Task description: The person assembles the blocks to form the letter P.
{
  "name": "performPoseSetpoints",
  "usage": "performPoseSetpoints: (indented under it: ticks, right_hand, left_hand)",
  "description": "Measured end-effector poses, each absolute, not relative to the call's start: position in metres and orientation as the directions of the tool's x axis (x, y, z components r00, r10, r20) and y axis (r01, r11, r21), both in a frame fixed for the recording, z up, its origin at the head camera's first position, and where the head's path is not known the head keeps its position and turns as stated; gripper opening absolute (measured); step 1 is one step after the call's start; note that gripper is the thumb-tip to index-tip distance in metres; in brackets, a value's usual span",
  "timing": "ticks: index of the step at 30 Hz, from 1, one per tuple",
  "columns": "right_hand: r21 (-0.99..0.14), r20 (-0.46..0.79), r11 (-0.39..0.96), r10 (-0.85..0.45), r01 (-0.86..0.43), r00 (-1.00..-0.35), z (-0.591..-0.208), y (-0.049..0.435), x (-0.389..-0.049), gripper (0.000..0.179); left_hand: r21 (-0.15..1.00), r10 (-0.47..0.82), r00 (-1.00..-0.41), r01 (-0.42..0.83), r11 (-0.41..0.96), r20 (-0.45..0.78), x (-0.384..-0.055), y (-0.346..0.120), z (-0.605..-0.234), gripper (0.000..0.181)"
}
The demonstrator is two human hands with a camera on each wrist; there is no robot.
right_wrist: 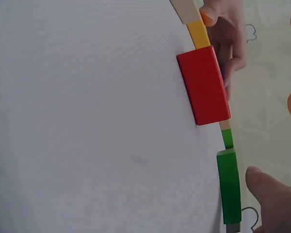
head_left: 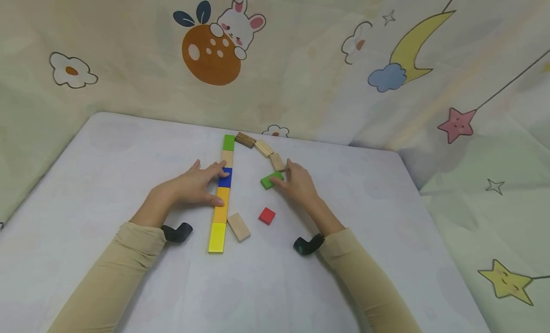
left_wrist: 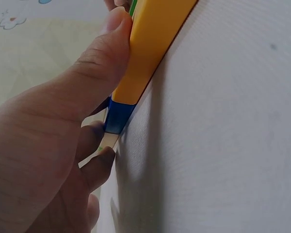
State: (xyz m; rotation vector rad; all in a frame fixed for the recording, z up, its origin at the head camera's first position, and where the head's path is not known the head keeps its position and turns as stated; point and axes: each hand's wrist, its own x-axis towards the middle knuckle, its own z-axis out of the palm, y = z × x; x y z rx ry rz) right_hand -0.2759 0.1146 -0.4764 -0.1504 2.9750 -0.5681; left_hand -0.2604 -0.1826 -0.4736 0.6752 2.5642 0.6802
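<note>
Your right hand (right_wrist: pixel 279 204) is just beside the green block (right_wrist: pixel 229 187), toward the table's (right_wrist: pixel 87 121) far edge from the red block (right_wrist: pixel 203 86).

A cartoon rabbit (head_left: pixel 234 29) clung to a spotted orange fruit (head_left: pixel 210 63) on the pale backdrop (head_left: pixel 129 32) behind a white table (head_left: pixel 365 189). At right, a yellow moon (head_left: pixel 406 44) met a blue cloud (head_left: pixel 387 78) above a pink star (head_left: pixel 457 124) and a yellow star (head_left: pixel 509 282).
</note>
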Motion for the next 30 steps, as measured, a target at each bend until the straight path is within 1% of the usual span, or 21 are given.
performPoseSetpoints:
  ticks: [2, 9, 14, 16, 19, 22, 26, 30]
  right_hand:
    - [-0.379, -0.093, 0.922, -0.124, -0.080, -0.988, -0.478, 0.115, -0.276, 0.086]
    - [-0.389, -0.043, 0.911, -0.168, -0.138, -0.985, -0.475, 0.112, -0.273, 0.075]
    - [-0.390, -0.057, 0.911, -0.168, -0.133, -0.984, -0.473, 0.112, -0.272, 0.070]
    - [-0.400, -0.059, 0.907, -0.166, -0.129, -0.984, -0.472, 0.113, -0.275, 0.065]
    - [-0.439, -0.047, 0.889, -0.168, -0.131, -0.985, -0.471, 0.116, -0.285, 0.053]
    - [-0.476, -0.034, 0.868, -0.179, -0.141, -0.983, -0.471, 0.121, -0.301, 0.045]
    - [-0.495, -0.062, 0.857, -0.203, -0.146, -0.977, -0.472, 0.122, -0.321, 0.041]
    - [-0.495, -0.083, 0.857, -0.213, -0.145, -0.974, -0.471, 0.120, -0.332, 0.037]
  left_hand:
    - [0.541, 0.541, -0.803, 0.347, 0.766, -0.251, -0.260, -0.182, -0.474, 0.089]
    - [0.532, 0.540, -0.807, 0.356, 0.769, -0.241, -0.260, -0.182, -0.475, 0.087]
    - [0.542, 0.550, -0.802, 0.363, 0.758, -0.232, -0.259, -0.182, -0.474, 0.086]
    - [0.543, 0.552, -0.800, 0.363, 0.757, -0.234, -0.259, -0.182, -0.474, 0.085]
    - [0.551, 0.551, -0.800, 0.358, 0.754, -0.235, -0.260, -0.181, -0.474, 0.088]
    - [0.558, 0.551, -0.801, 0.353, 0.751, -0.234, -0.260, -0.181, -0.475, 0.088]
    - [0.559, 0.553, -0.797, 0.352, 0.751, -0.240, -0.261, -0.183, -0.477, 0.087]
    - [0.558, 0.550, -0.795, 0.344, 0.755, -0.254, -0.262, -0.183, -0.476, 0.085]
